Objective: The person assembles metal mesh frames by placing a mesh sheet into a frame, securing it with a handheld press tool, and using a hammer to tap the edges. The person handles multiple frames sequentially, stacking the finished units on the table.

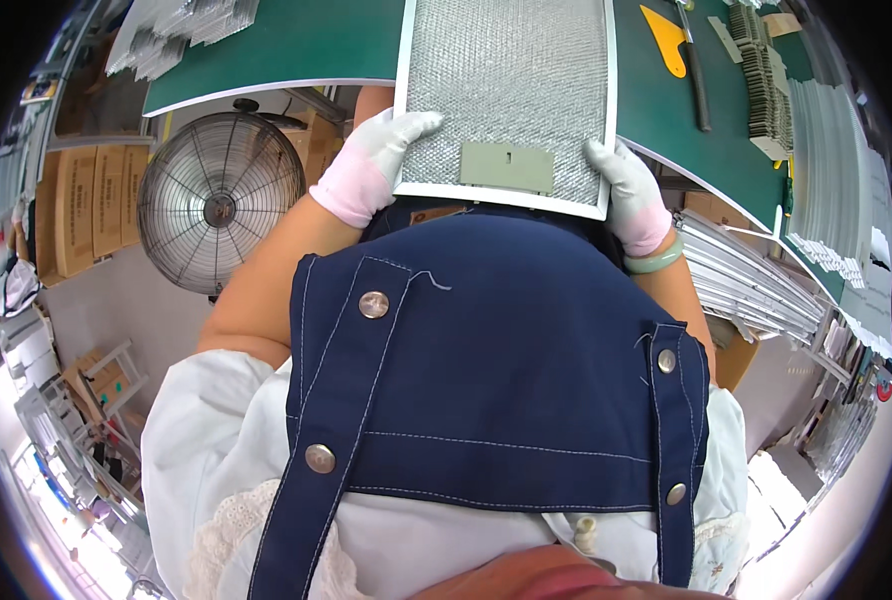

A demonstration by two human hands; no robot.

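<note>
Left hand (374,155): grips left edge of the metal-mesh filter (511,75), thumb on top.
Right hand (630,190): grips its right edge.
Metal-mesh filter: we log it top centre, grey-green plate (507,170) at its lower end.
Green tabletop (306,45): yellow scraper (666,40), upper right.

At top centre, a mesh panel (506,80) looks like rough, glinting metal within a smooth metal frame (611,80); the plate (506,167) on it appears matt and smooth, like plastic. The fingers (418,124) wear matt cloth gloves (374,155). The surface (286,45), upper left, is smooth and low-sheen. At centre, a matt cloth apron (506,350) bears glossy metal snaps (373,304). Far left, matt cardboard boxes (108,200).
</note>
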